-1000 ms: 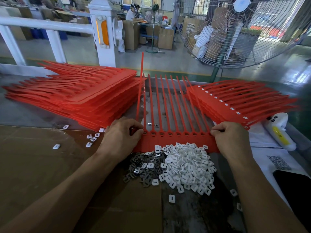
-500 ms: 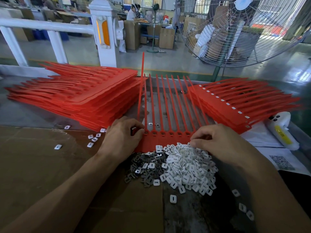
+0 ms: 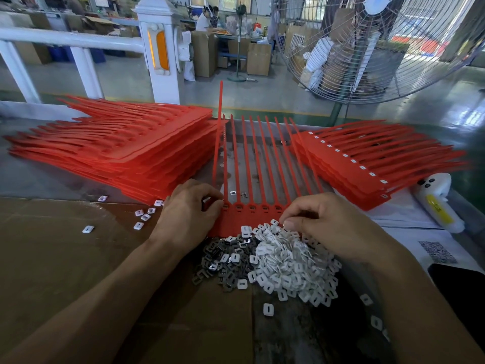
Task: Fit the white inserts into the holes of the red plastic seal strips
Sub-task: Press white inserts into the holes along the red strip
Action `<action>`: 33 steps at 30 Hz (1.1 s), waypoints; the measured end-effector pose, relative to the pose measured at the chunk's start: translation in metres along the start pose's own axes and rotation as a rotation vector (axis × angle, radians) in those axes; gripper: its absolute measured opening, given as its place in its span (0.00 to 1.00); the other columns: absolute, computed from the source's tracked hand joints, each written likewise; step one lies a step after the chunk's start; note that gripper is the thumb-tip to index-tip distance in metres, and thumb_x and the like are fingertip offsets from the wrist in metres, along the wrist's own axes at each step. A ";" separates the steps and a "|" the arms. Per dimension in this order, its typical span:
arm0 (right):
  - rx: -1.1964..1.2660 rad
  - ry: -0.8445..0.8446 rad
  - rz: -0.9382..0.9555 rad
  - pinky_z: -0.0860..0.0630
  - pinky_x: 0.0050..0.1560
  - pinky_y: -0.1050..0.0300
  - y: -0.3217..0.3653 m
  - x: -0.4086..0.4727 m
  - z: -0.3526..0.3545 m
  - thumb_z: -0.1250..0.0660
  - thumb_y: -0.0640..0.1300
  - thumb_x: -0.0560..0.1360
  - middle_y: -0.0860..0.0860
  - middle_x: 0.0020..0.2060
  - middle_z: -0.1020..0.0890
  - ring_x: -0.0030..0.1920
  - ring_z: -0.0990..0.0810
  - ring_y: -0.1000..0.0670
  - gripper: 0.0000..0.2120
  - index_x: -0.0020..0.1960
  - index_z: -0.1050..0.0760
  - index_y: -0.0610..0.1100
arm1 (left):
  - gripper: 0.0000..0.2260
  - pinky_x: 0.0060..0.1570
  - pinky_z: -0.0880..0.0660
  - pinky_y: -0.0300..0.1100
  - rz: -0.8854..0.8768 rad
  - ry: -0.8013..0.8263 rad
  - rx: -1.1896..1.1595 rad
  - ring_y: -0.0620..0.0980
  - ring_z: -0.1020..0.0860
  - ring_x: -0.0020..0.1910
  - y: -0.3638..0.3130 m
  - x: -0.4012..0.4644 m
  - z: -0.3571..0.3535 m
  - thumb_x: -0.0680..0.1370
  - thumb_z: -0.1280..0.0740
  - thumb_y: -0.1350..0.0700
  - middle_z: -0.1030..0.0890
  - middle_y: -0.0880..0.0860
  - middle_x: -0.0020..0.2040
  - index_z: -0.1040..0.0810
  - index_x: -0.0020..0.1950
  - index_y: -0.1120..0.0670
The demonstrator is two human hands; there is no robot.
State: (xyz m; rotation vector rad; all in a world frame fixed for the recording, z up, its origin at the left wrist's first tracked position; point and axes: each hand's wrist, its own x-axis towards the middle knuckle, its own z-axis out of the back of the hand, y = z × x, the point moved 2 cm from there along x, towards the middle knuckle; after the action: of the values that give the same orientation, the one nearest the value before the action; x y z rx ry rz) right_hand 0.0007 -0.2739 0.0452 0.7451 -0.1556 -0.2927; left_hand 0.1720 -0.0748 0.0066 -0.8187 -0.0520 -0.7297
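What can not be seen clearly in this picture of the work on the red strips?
- Head view: whether the right hand holds a white insert; its curled fingers hide the tips over the white insert pile.
- What the left hand pinches at the seal strip end; its fingers cover it.
- The strip's right holes, behind the right hand.
- The QR code label: too small, blurred.
- The black object: cut by the right edge.
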 end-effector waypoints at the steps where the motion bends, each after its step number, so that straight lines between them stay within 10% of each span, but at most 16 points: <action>1: 0.011 -0.027 0.001 0.30 0.41 0.67 0.001 0.001 -0.002 0.27 0.47 0.78 0.63 0.39 0.15 0.39 0.19 0.63 0.05 0.46 0.15 0.57 | 0.05 0.64 0.28 0.54 -0.007 -0.007 0.001 0.47 0.26 0.59 0.000 0.000 0.000 0.79 0.29 0.51 0.24 0.44 0.55 0.17 0.54 0.45; 6: 0.171 -0.164 0.016 0.26 0.53 0.61 0.008 0.005 -0.015 0.28 0.46 0.80 0.67 0.45 0.15 0.50 0.19 0.67 0.07 0.50 0.14 0.58 | 0.06 0.63 0.27 0.54 -0.067 -0.090 -0.005 0.47 0.26 0.60 -0.003 0.000 0.004 0.78 0.28 0.52 0.24 0.45 0.57 0.15 0.54 0.47; 12: 0.367 -0.159 0.033 0.27 0.35 0.71 0.015 0.008 -0.029 0.29 0.46 0.80 0.66 0.32 0.19 0.33 0.21 0.64 0.09 0.54 0.17 0.60 | 0.08 0.53 0.22 0.44 -0.358 -0.077 -0.100 0.43 0.22 0.56 -0.024 -0.007 0.007 0.78 0.27 0.52 0.22 0.42 0.55 0.17 0.56 0.48; 33: 0.688 -0.124 -0.021 0.24 0.34 0.58 0.023 0.009 -0.042 0.30 0.41 0.81 0.45 0.41 0.14 0.33 0.22 0.51 0.06 0.52 0.17 0.50 | 0.05 0.52 0.22 0.44 -0.596 -0.031 -0.139 0.48 0.21 0.55 -0.036 -0.011 0.001 0.79 0.28 0.53 0.22 0.44 0.53 0.19 0.54 0.50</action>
State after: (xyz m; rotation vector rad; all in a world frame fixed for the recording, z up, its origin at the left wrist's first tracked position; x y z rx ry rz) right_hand 0.0243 -0.2331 0.0308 1.4115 -0.3760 -0.3069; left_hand 0.1415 -0.0842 0.0272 -0.9582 -0.2844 -1.2922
